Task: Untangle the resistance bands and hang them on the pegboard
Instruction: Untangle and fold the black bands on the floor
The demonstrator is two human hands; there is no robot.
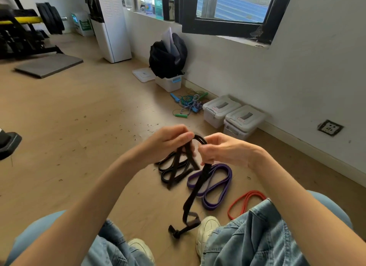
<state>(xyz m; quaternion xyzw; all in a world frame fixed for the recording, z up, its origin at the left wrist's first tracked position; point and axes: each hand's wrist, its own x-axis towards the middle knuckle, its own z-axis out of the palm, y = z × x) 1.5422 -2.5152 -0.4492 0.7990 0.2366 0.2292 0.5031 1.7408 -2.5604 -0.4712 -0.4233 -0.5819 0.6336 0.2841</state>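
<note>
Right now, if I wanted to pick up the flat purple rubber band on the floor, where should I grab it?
Probably the right-hand end loop of the flat purple rubber resistance band, reaching down from above. It lies flat on the wooden floor in folded loops, and that end is bare, while the black strap held by both hands hangs across its left part.

Gym room: weight plates (50, 18)

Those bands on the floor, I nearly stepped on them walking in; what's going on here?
A person is crouched over the floor, working on a tangled black band. The left hand and right hand both grip its upper loop, while its knotted lower end dangles near a white shoe. More black bands, a purple band and a red band lie on the floor. No pegboard is in view.
</note>
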